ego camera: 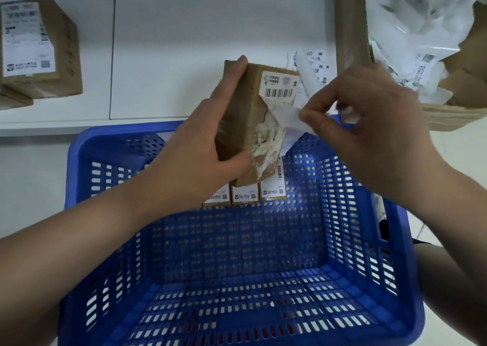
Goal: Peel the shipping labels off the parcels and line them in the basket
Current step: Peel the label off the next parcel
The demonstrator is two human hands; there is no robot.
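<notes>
My left hand [200, 140] grips a brown cardboard parcel [245, 113], held upright over the far end of the blue perforated basket [110, 214]. Its white shipping label [278, 87] still sticks at the top, while the lower part is torn away, leaving white paper residue on the cardboard. My right hand [369, 124] pinches the loose strip of that label [286, 117] and holds it out to the right of the parcel. Three labelled parcels [245, 195] stand side by side against the basket's far wall, partly hidden behind the held parcel.
Two stacked labelled parcels [37, 47] lie on the white table at the far left. Loose peeled labels [313, 69] lie behind the held parcel. A large open cardboard box [353, 24] at the top right holds crumpled white label scraps [411, 29].
</notes>
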